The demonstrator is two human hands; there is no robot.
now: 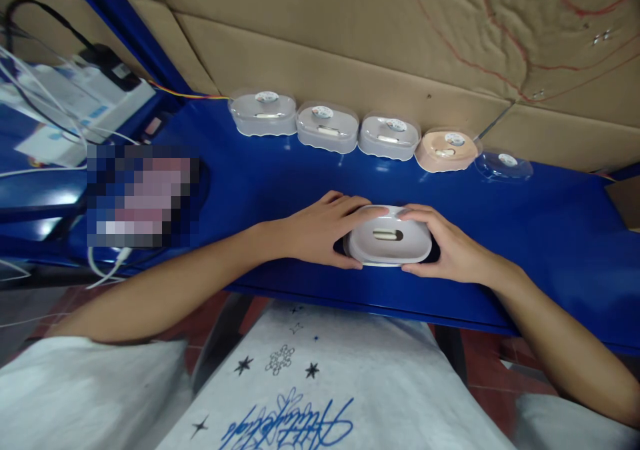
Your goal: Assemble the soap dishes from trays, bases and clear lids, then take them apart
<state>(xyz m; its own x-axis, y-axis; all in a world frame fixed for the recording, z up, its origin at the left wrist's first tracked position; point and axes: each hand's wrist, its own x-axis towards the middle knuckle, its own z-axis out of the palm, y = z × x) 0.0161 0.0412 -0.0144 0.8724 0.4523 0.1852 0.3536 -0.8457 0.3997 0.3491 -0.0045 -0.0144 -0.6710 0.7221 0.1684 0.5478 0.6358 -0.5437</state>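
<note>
Near the front edge of the blue table, an oval white plastic box sits between my hands, with a slot in its top and a pale strip in the slot. My left hand grips its left end, thumb on the near side and fingers over the far rim. Around the right end curls my right hand, fingertips on the far rim and thumb at the near edge. Behind them stand similar lidded boxes in a row, several grey-white, such as this box, and one peach box.
A loose clear lid with a round sticker lies at the row's right end. To the left are a blurred-out screen device, a white cable and a black adapter. A cardboard wall rises behind the blue table.
</note>
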